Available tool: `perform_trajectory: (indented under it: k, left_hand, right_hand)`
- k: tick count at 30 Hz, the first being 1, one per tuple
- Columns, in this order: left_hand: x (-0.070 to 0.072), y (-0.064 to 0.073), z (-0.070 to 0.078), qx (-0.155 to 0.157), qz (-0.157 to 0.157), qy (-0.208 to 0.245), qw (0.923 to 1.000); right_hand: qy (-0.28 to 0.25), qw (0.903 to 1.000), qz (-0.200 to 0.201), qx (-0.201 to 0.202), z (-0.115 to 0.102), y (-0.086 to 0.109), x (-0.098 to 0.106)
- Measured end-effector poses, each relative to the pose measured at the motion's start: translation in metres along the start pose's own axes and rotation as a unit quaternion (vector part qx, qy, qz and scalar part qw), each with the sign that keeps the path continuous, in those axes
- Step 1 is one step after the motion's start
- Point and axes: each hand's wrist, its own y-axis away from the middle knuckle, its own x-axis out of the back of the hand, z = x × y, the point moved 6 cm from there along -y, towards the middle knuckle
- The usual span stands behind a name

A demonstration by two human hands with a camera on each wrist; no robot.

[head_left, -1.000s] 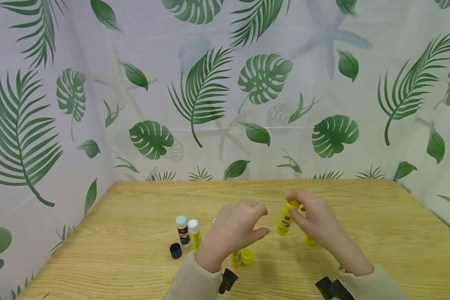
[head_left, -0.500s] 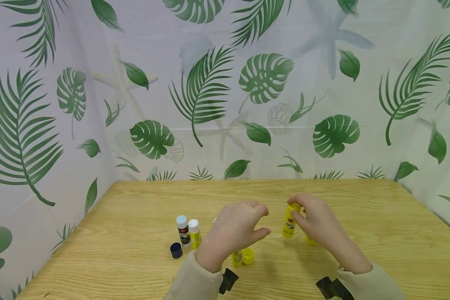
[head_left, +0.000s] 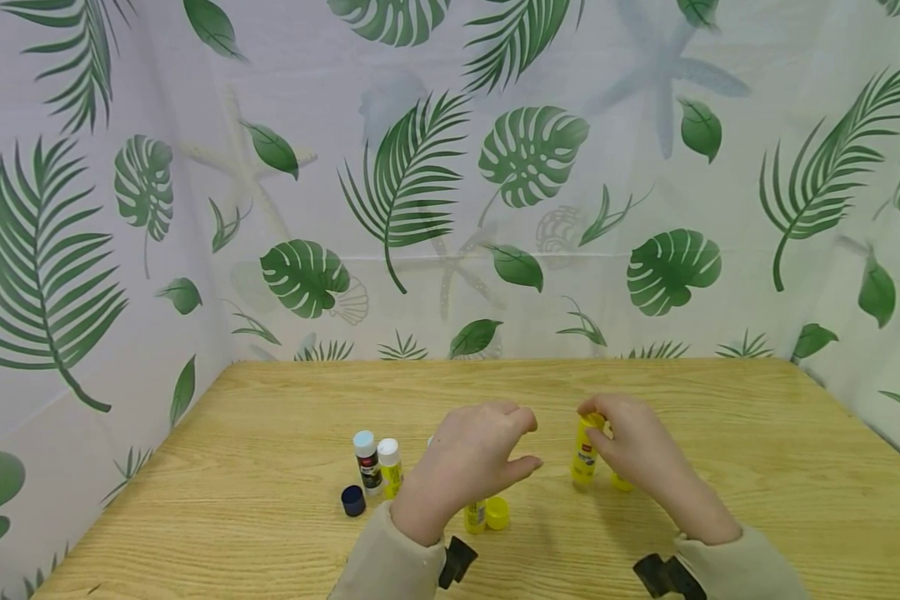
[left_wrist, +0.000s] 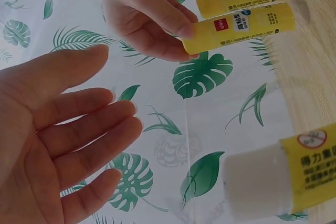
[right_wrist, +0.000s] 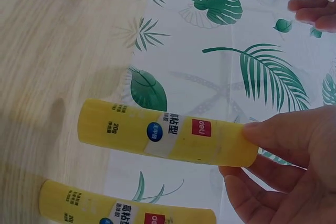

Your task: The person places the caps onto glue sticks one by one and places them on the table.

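Observation:
My right hand (head_left: 637,442) pinches the top end of a yellow glue stick (head_left: 584,462) between thumb and fingers. It stands almost upright, low over or on the table; I cannot tell if its base touches. Close beside it is a second yellow glue stick (right_wrist: 126,205), mostly hidden by my right hand in the head view. My left hand (head_left: 468,458) hovers with fingers spread loosely and nothing in them. A white-capped yellow glue stick (left_wrist: 310,171) is near it in the left wrist view. Below that hand, the lower part of a yellow stick (head_left: 475,518) shows.
To the left stand a black-labelled glue stick (head_left: 368,462) with a pale cap and a yellow one (head_left: 391,471) with a white cap. A dark blue cap (head_left: 353,501) and a yellow cap (head_left: 498,513) lie on the wooden table (head_left: 285,417). A leaf-print cloth (head_left: 435,292) hangs behind.
My right hand has moved slightly right and down with the glue stick, which has gone from tilted to nearly upright. My left hand has stayed in place.

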Motion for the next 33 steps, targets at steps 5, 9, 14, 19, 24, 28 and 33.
perform_trajectory:
  k: [5,9,14,19,24,28,33]
  left_hand:
    - [0.001,0.0,0.001,-0.002,0.005,-0.002,1.0]
    - [0.002,0.0,0.001,-0.004,0.007,-0.005,1.0]
    - [0.001,0.001,0.0,-0.003,0.003,-0.007,1.0]
    - [0.001,0.0,0.0,-0.003,0.002,-0.002,1.0]
    - [0.002,0.0,0.0,-0.004,0.002,-0.002,1.0]
    - [0.002,0.0,0.0,-0.003,-0.002,0.001,1.0]
    - [0.001,0.0,0.0,-0.003,-0.004,0.002,1.0]
  right_hand:
    - [0.002,1.0,-0.004,0.001,0.003,-0.001,-0.003]
    - [0.002,0.9999,-0.014,-0.003,0.004,-0.001,-0.005]
    - [0.005,0.9994,-0.03,-0.014,0.004,-0.001,-0.007]
    - [0.008,0.9995,-0.03,-0.011,0.004,-0.001,-0.008]
    - [0.008,0.9994,-0.032,-0.011,0.005,-0.001,-0.009]
    - [0.009,0.9991,-0.039,-0.016,0.006,-0.001,-0.011]
    - [0.01,0.9988,-0.044,-0.019,0.007,-0.001,-0.013]
